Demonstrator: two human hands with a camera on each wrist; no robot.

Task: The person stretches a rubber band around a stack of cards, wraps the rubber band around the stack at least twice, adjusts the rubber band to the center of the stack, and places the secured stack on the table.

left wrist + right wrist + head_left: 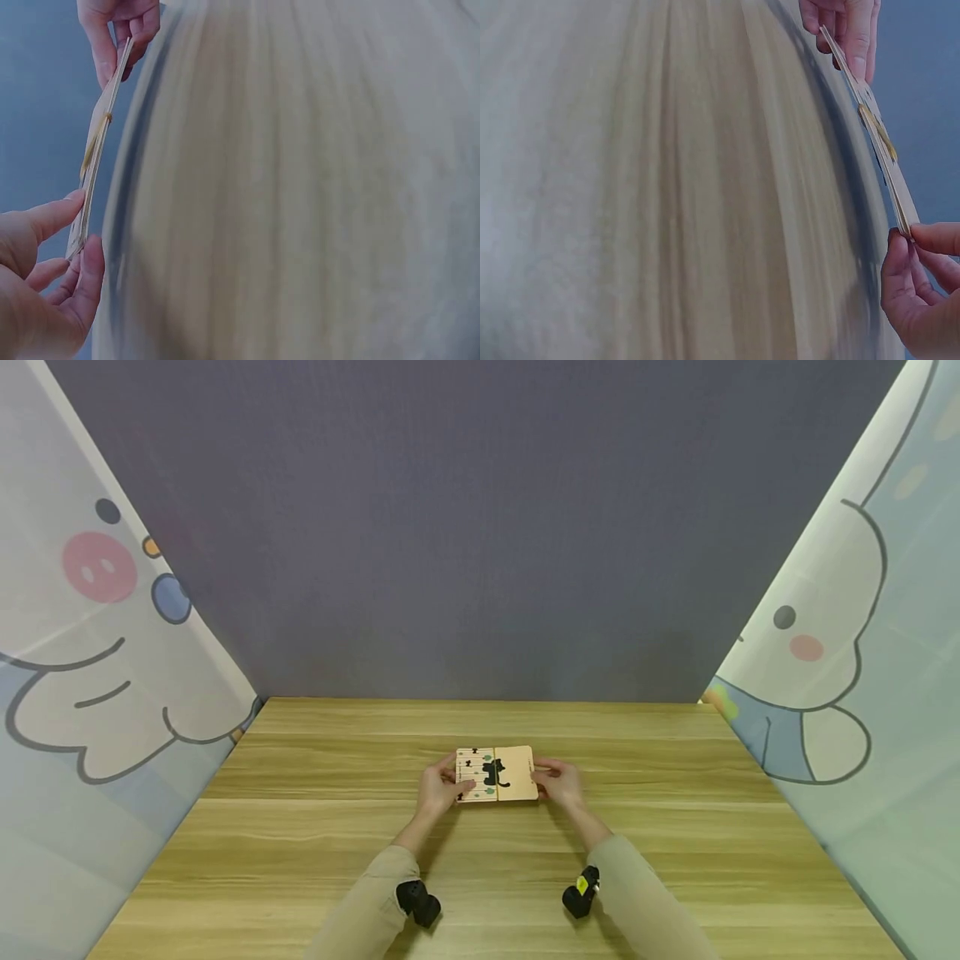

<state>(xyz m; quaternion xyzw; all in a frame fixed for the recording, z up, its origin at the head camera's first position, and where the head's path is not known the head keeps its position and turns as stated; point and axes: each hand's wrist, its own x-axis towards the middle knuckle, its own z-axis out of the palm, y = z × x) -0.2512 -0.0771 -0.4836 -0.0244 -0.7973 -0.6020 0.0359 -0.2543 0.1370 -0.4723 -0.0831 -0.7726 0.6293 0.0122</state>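
Observation:
Both hands hold a thin cream notebook (517, 770) level above the table, one at each short side. Its cover shows a black cat, small green plants and lines on the left half, and plain cream on the right. A yellow elastic band (878, 132) runs around its middle. My left hand (437, 790) pinches the left edge, thumb on top and fingers beneath. At the opposite edge, my right hand (562, 783) pinches with the thumb above and fingers below. In the left wrist view the notebook (102, 127) appears edge-on, with several thin layers.
A wood-grain table (300, 827) lies under the hands. Behind it rises a dark grey panel (480, 543). Cartoon-printed curtains (82, 693) hang at both sides. Each sleeved wrist wears a small black camera (418, 903).

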